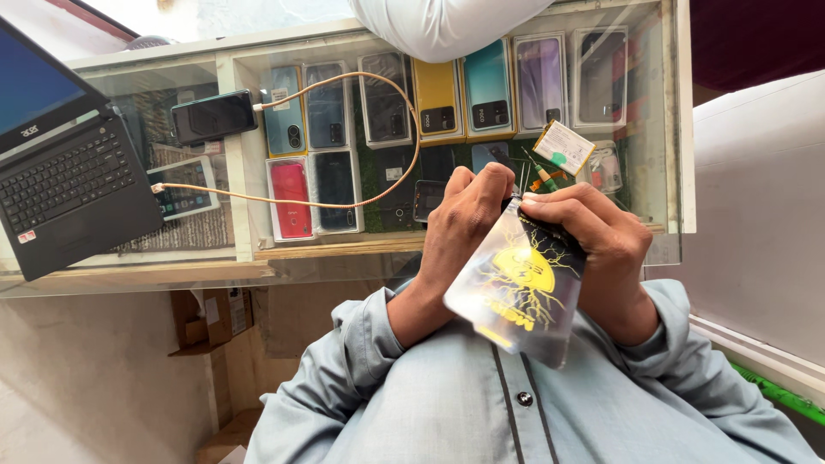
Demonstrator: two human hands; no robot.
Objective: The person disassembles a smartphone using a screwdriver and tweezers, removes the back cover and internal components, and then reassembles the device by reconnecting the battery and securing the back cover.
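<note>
Both your hands, left and right, pinch the pouch's top edge. Laptop sits at the tabletop's left end.

Bright daylight, glass glare, sharp focus

The laptop runs off the picture's left edge. Both hands' fingertips hide the glossy pouch's top edge; a white-sleeved person is cut off above.
</note>
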